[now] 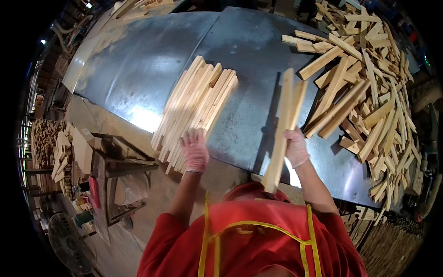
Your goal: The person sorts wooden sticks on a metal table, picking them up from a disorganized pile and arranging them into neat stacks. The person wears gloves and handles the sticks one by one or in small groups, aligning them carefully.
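Note:
My right hand, in a pinkish work glove, is closed round wooden strips, at least two, held above the metal tabletop and blurred by motion. Their near ends reach toward my chest. On the left, a bundle of wooden strips lies side by side, its near ends jutting past the table's edge. My left hand, gloved too, rests with fingers spread at the near right part of that bundle. A big jumbled heap of wooden strips covers the table's right side.
The metal tabletop stretches beneath both hands, with a seam running across it. At the lower left stand a wooden stand and a fan. Further wood pieces are stacked at the far left. Bundled sticks lie below the table's right edge.

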